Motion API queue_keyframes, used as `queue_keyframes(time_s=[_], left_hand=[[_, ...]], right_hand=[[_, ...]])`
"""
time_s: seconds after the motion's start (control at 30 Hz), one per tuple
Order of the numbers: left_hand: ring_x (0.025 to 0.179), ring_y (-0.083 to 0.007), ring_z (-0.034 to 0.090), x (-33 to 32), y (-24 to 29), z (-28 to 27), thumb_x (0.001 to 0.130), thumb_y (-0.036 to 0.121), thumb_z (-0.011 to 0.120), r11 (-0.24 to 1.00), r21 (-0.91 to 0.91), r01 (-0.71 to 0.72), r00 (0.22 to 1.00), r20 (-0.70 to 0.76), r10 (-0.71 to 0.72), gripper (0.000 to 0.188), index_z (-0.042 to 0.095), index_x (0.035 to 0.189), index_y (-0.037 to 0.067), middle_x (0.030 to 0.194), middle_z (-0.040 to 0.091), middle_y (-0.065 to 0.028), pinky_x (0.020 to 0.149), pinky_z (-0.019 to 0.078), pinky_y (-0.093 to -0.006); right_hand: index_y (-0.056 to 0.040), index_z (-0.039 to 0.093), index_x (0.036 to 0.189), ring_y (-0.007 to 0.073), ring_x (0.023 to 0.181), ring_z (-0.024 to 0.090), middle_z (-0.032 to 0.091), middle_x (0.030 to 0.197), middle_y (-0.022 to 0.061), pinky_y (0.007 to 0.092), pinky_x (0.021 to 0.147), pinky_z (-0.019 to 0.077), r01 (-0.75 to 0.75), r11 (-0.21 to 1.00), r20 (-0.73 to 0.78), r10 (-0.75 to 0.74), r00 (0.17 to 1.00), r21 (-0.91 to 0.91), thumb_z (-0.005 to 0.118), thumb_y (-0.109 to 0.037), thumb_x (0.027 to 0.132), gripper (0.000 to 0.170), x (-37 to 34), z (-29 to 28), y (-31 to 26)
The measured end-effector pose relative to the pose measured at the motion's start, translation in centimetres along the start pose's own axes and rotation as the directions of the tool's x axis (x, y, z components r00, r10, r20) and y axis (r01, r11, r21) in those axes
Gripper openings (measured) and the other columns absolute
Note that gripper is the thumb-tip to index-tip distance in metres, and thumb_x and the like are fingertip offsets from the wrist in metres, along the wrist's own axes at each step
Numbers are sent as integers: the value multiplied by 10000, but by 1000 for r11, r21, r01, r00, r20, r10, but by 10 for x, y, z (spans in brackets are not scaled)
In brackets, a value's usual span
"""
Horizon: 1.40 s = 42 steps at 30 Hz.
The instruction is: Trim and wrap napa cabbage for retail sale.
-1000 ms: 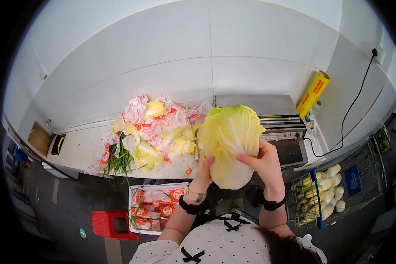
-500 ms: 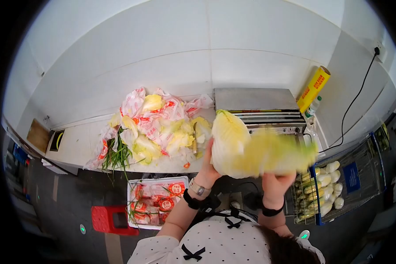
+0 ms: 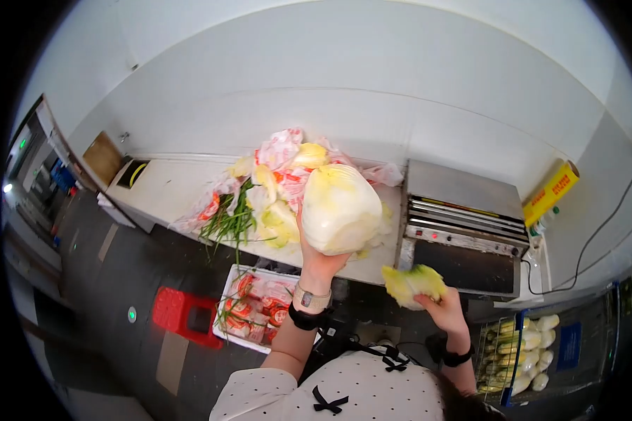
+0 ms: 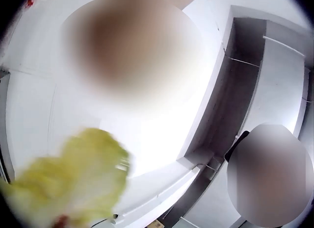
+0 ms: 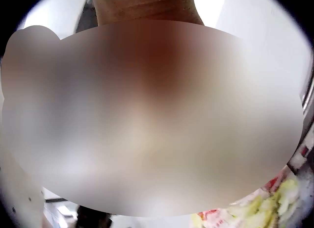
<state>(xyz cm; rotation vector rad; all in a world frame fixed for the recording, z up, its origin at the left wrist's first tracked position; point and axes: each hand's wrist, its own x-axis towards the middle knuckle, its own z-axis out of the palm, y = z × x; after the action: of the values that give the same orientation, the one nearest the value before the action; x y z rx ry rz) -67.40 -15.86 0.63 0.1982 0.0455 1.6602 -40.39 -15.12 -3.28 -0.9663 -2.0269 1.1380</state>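
Observation:
A napa cabbage (image 3: 340,210), pale at its base and yellow above, is held up over the counter by my left hand (image 3: 321,263). That palm supports it from below and at its left side, and the fingers are mostly hidden behind it. Lower and to the right, my right hand (image 3: 448,312) pinches a loose cabbage leaf (image 3: 413,283) with a ragged green edge, apart from the head. The same leaf (image 4: 98,174) shows at the lower left of the left wrist view. Large blurred patches cover much of both wrist views.
Peeled leaves (image 3: 277,223), crumpled printed wrap and green stalks (image 3: 230,221) lie on the counter (image 3: 168,193). A wrapping machine (image 3: 463,203) stands to the right. Below are a white box (image 3: 232,281) of packets, a red stool (image 3: 172,309) and a cart (image 3: 516,337) of bagged vegetables.
Both hands were on the cabbage; the right hand has pulled a leaf off and moved it down and right. My left hand has turned and lifted the head leftward. The head view has shifted left.

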Motion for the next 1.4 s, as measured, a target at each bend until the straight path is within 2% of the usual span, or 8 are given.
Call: queue_keyframes(time_s=[0.13,0.27,0.5,0.6,0.7,0.8,1.13,1.4], left_hand=[[1202,-273,424,-25,32,-5,854,544,406,990,39,-133,991,-22,134,561,426,1288,190,1305,462,-54,1004,321,-484],[1203,-274,423,-55,58,-11,875,479,408,976,52,-210,967,-139,216,514,432,1283,169,1315,451,-75,1009,316,-493],[1259,-324,328,-79,90,-6,884,481,378,952,-113,-285,957,-96,275,552,356,1331,158,1371,367,-104,1024,234,-571],[1236,-306,376,-75,100,-19,853,528,410,934,96,-344,934,-68,351,604,365,1335,167,1357,394,-91,1033,259,-528],[1241,-301,370,-70,98,-20,843,549,415,925,98,-367,928,-27,371,634,350,1344,165,1367,381,-84,1035,257,-521],[1262,-292,338,-65,97,-35,873,501,384,935,-18,-353,935,-14,353,593,330,1355,159,1380,359,-88,1047,238,-507],[1260,-305,332,-49,89,-34,876,500,370,954,-7,-298,953,52,298,605,323,1355,133,1382,344,-115,1037,264,-497],[1245,-375,327,-48,84,-27,863,517,387,990,49,-131,991,20,130,652,293,1367,115,1381,318,-174,987,267,-600]], right_hand=[[-7,585,1021,260,760,624,644,832,142,342,698,471,-106,954,161,155,975,-281,653,-208,766,332,56,51,59],[-14,575,1049,314,895,588,615,952,204,379,778,447,83,990,394,-33,919,-110,669,-268,724,423,141,108,76],[41,463,1197,219,903,581,599,1041,122,308,755,466,120,924,-275,-17,961,363,560,-251,863,453,326,140,-11],[32,411,1252,252,1016,543,552,1117,146,335,828,449,70,847,114,-152,982,528,593,-257,833,540,239,134,-112],[-108,330,1352,247,1243,359,366,1338,105,379,982,332,329,721,268,-578,770,609,642,-390,786,705,172,155,-135],[-121,389,1319,295,1246,356,351,1353,142,376,993,326,618,785,222,-608,762,27,709,-319,719,708,149,145,-153],[-95,479,1226,291,1129,490,408,1317,153,326,844,457,584,792,198,-610,767,177,625,-139,787,465,155,123,-145],[-100,534,1084,286,796,607,601,940,135,359,631,479,633,757,-181,-654,735,-162,515,-82,826,259,186,125,-136]])
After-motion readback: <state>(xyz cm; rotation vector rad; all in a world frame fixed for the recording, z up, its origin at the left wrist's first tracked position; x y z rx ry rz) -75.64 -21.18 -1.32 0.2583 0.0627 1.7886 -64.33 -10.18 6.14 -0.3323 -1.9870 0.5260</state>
